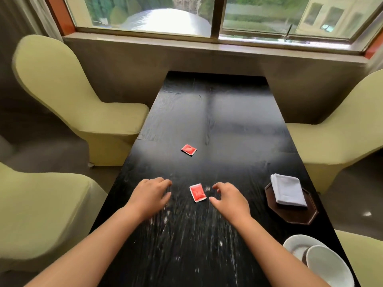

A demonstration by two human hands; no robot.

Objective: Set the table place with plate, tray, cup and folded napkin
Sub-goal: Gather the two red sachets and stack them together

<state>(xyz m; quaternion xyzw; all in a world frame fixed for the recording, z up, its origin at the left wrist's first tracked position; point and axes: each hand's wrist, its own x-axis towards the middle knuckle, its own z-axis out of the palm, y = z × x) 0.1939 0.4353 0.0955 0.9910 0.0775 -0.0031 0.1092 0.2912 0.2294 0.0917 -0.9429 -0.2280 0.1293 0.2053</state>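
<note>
Black wood grain, streaked with pale scuffs, lies under both hands. The left hand [149, 195] hovers palm down over the table [217, 121], fingers loosely spread and bent, grasping nothing. The right hand [229, 198] is likewise empty, thumb and fingers parted in a loose curve that opens toward the near red sachet [198, 192]. That sachet lies flat between the two hands, just beside the right thumb, with no visible contact. Both forearms enter from the near edge and converge slightly toward the centre.

Task items stand to the right of the hands. The folded napkin [288, 190] rests on the dark octagonal tray [294, 216] by the right table edge, its long axis running roughly from far-left to near-right. The white plate [294, 245] sits at the near right corner with a white cup or bowl [327, 266] overlapping it; which it is cannot be told. The right hand is plainly the nearer to all of these; the left would have to cross over.

Judgement: no place is yet laid, and the next reach will likely go rightward.

A second red sachet [188, 149] lies farther up the table. Pale green covered chairs [68, 96] flank both sides below a window [217, 15].
</note>
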